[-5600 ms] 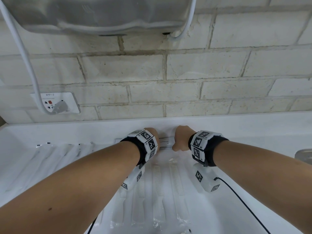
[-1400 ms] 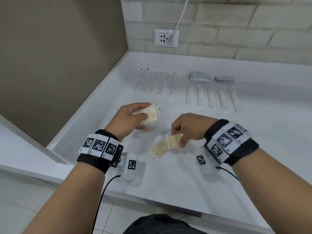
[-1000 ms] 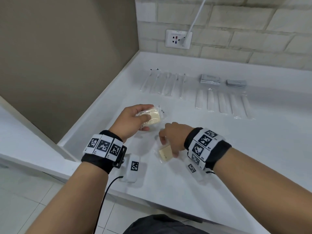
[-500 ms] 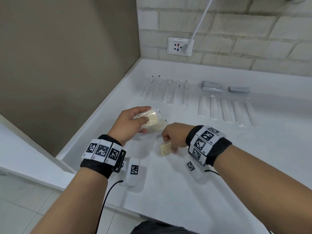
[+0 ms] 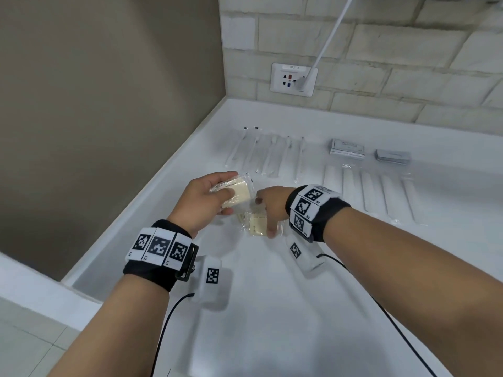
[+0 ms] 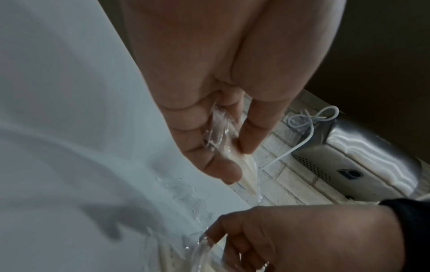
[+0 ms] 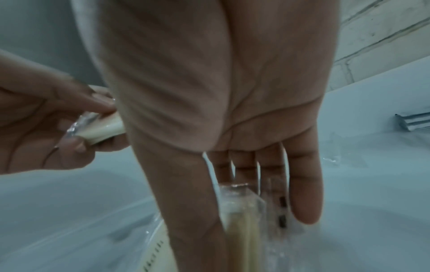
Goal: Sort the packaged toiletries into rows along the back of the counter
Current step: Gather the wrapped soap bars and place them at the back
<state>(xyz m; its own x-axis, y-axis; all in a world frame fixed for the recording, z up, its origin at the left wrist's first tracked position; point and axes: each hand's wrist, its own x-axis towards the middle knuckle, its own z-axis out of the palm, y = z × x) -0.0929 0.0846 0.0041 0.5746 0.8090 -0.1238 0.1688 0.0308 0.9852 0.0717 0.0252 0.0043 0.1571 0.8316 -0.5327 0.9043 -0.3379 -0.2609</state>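
My left hand (image 5: 227, 201) holds a small stack of cream soap bars in clear wrap (image 5: 239, 191) above the white counter (image 5: 272, 308). The left wrist view shows its thumb and fingers (image 6: 251, 136) pinching the wrapped soap (image 6: 223, 136). Just to the right, my right hand (image 5: 268, 227) pinches another wrapped soap bar (image 5: 257, 227) between thumb and fingers, low over the counter. In the right wrist view that bar (image 7: 239, 217) stands on edge in the grip. One more soap packet (image 5: 241, 217) lies partly hidden beneath the hands.
Along the back lie a row of wrapped toothbrushes (image 5: 266, 153), a row of wrapped combs (image 5: 367, 191) and two stacks of grey sachets (image 5: 347, 148) (image 5: 393, 156). A brown wall (image 5: 109, 104) bounds the counter on the left. A socket with a white cable (image 5: 294, 80) sits on the brick wall.
Both hands have come from the back wall to the counter's front. The right hand dipped to the counter, took hold of a soap packet and shifted it toward the left hand's stack.
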